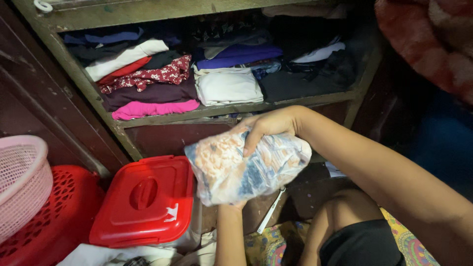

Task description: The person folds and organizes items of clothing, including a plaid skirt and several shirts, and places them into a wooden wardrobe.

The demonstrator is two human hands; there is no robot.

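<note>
A folded cloth (246,167), pale with orange and blue print, was held up in front of the lower edge of an open wooden shelf (236,109), above the floor and just to the right of a red plastic box (145,202). The right hand (268,125) was clenched over the top of the bundle, its fingers (253,140) pressed down across the upper fold. The left hand (240,203) grasped the same cloth from beneath; only the wrist and a little of the hand showed, the rest hidden by the fabric, so how its fingers lay could not be told.

The red box had a closed lid with a round recessed handle (143,193). To its left lay a red perforated basket (54,216), with a pink mesh basket (19,182) resting against it. Pale cloth (113,255) was heaped on the floor below the box.

On the shelf stood piles of folded clothes: a pink piece (152,108) at the bottom left, a dark purple one (148,92) upon it, then a maroon flowered one (152,76), with red, white and dark pieces higher. Beside them sat a white folded stack (229,87) under a violet cloth (241,54), and dark garments (305,79) to the right.

The person's bent knee (345,207) and a patterned mat (409,244) showed at the lower right
</note>
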